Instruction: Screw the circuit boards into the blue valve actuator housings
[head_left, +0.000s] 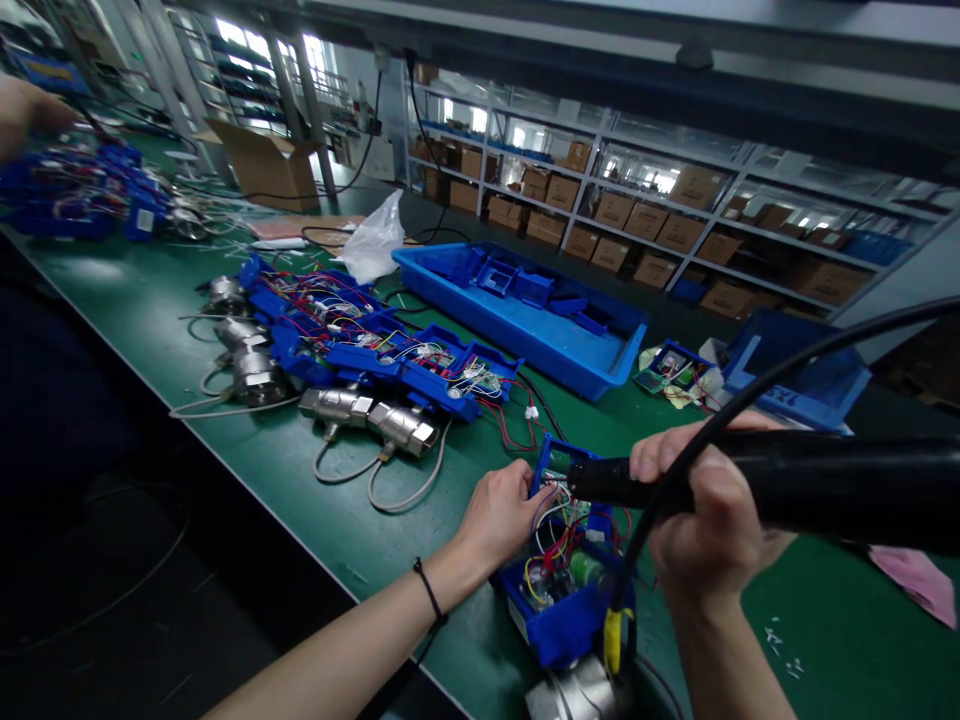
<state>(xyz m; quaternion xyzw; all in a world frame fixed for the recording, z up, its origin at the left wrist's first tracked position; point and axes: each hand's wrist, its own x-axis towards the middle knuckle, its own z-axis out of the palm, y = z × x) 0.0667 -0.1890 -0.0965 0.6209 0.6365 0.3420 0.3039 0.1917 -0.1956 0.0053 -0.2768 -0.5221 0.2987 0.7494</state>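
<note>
In my right hand (716, 515) is a black electric screwdriver (847, 485), held level with its tip pointing left. My left hand (499, 510) grips the edge of an open blue plastic housing (559, 630), its fingers beside the screwdriver's tip. Red, white and yellow wires (555, 550) and a green cylindrical part (585, 568) show inside the housing. A silver metal valve body (577, 692) sits under it at the bottom of the view. The screwdriver's nose covers part of the circuit board, so the exact contact point is hidden.
Several similar open blue units with valves (405, 428) lie to the left on the green bench (345, 540). Behind them stands a blue tray (525, 345) holding blue parts. A black cable (795, 375) crosses the right side. At the far left is another person's hand (30, 110).
</note>
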